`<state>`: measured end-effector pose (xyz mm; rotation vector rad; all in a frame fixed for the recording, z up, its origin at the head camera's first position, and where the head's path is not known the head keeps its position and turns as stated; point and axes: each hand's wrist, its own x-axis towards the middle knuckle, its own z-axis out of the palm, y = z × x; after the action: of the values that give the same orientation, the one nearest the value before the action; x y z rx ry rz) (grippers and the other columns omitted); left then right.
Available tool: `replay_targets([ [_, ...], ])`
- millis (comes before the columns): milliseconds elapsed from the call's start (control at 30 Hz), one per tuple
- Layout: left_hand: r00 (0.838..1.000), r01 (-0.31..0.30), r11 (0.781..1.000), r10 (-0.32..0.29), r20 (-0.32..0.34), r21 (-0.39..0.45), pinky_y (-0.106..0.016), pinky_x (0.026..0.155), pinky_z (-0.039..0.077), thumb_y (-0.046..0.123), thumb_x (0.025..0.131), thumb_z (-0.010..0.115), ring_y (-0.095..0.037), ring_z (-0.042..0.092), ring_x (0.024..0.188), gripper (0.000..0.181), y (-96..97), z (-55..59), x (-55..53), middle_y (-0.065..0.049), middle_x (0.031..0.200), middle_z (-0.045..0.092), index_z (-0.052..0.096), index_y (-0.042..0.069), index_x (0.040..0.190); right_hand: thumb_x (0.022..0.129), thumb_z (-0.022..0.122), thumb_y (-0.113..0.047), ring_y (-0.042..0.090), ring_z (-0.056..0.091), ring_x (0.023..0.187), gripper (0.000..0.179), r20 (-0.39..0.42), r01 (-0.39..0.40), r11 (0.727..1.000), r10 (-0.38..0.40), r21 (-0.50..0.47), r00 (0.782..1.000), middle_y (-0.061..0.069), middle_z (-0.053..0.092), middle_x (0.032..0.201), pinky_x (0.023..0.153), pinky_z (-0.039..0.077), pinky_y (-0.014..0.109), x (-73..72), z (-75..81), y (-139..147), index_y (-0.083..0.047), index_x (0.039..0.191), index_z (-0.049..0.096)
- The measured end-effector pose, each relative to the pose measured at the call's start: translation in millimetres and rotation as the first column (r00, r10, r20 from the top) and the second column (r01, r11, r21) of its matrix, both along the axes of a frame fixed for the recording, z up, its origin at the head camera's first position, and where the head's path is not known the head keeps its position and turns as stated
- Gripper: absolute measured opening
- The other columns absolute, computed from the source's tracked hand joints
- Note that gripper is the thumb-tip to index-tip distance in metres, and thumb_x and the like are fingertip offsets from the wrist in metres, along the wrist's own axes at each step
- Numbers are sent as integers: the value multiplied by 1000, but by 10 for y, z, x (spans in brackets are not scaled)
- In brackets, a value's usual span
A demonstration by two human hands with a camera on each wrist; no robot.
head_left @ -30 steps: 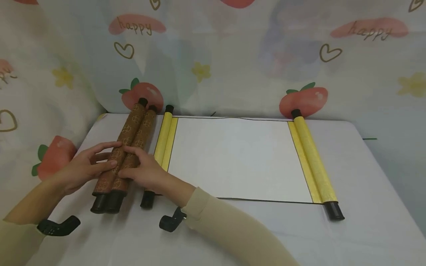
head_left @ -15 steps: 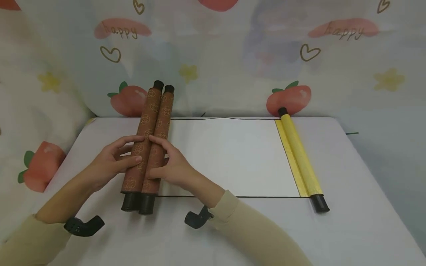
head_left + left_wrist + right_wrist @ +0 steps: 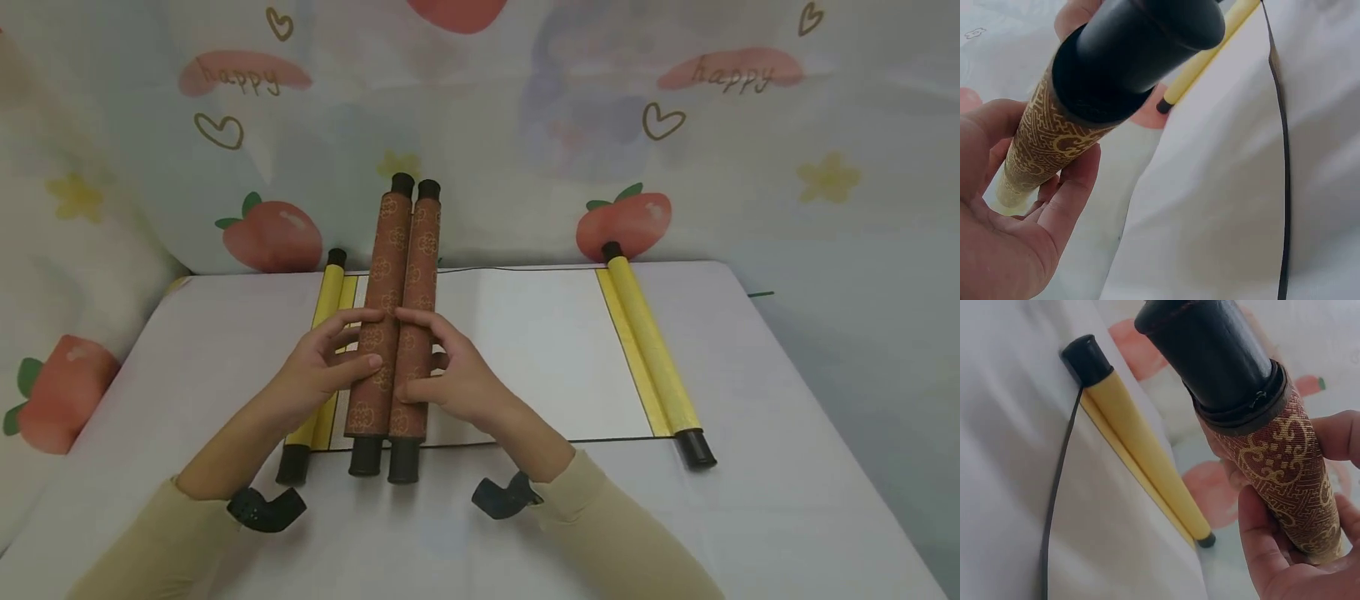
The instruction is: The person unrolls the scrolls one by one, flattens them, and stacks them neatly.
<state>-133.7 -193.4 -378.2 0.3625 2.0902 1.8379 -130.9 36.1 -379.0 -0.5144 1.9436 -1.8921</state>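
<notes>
In the head view, a brown scroll with a gold pattern is rolled up as two rolls side by side, black knobs at both ends. My left hand (image 3: 322, 358) grips the left roll (image 3: 381, 267) with fingers and thumb. Round the right roll (image 3: 422, 267) curl the fingers of my right hand (image 3: 468, 375). Both rolls tilt upward at the far end, over an unrolled white scroll (image 3: 517, 358). Each wrist view shows a brown roll (image 3: 1041, 144) close up by its black knob (image 3: 1216, 362), held between thumb and fingers.
The white scroll lies flat on a white-covered table (image 3: 750, 517). A yellow roller (image 3: 327, 304) borders it on the left and another yellow roller (image 3: 654, 342) on the right. Behind hangs a printed cloth (image 3: 480, 125). A black wrist device (image 3: 267, 510) sits on each sleeve.
Both hands have carried the brown scroll rightward, from left of the left yellow roller to over the white sheet. That yellow roller shows again on the left. The head view has shifted somewhat.
</notes>
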Motion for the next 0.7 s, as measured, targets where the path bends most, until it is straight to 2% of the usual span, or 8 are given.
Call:
replay_targets([
  [233, 999, 31, 998, -32, 8, 50, -43, 88, 55, 17, 97, 66, -32, 55, 127, 55, 273, -39, -53, -6, 151, 38, 42, 24, 147, 79, 74, -1, 32, 58, 118, 84, 22, 18, 1000, -18, -19, 1000, -4, 40, 148, 79, 57, 43, -1, -33, 298, -40, 145, 43],
  [367, 999, 44, 995, -46, 22, 85, -44, 87, 56, 16, 97, 66, -31, 57, 125, 54, 427, -60, -98, -6, 149, 40, 44, 24, 145, 78, 71, 1, 34, 56, 121, 86, 34, 34, 999, -33, -31, 999, 5, 37, 151, 80, 57, 43, 2, -45, 458, -36, 149, 39],
  [500, 999, 51, 993, -51, 4, 109, -42, 86, 56, 15, 97, 66, -30, 58, 123, 52, 571, -79, -151, -6, 148, 40, 45, 23, 144, 79, 69, 3, 37, 54, 126, 88, 38, 57, 997, -55, -55, 998, 12, 35, 152, 82, 56, 43, -3, -42, 588, -29, 153, 33],
  [700, 998, 57, 990, -55, -17, 133, -39, 86, 56, 13, 97, 66, -30, 58, 121, 53, 717, -70, -180, -6, 147, 40, 46, 21, 144, 79, 69, 3, 35, 53, 127, 88, 42, 73, 995, -70, -73, 997, 9, 37, 151, 84, 56, 43, -17, -47, 712, -28, 153, 33],
])
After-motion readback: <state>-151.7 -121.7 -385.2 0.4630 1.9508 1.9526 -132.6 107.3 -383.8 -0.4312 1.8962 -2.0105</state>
